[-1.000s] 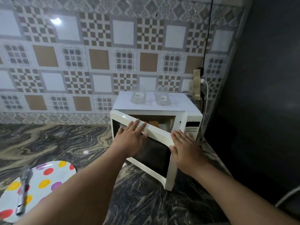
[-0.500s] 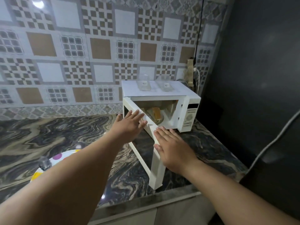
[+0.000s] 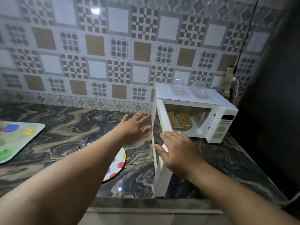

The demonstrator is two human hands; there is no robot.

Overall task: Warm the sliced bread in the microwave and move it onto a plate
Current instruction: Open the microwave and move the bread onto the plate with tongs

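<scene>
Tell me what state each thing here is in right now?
Microwave door: swung wide open.
Bread: inside the microwave, on its tray.
Dotted plate: on the counter, no bread on it.
Left hand: open, flat.
Right hand: open, against the door.

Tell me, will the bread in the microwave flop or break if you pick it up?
The bread slices look toasty brown at the edges, so they would probably stay fairly stiff. They look thin, so likely light, and might crumble if squeezed. They lean on each other on the glass plate, so lifting one may tip the others.
</scene>
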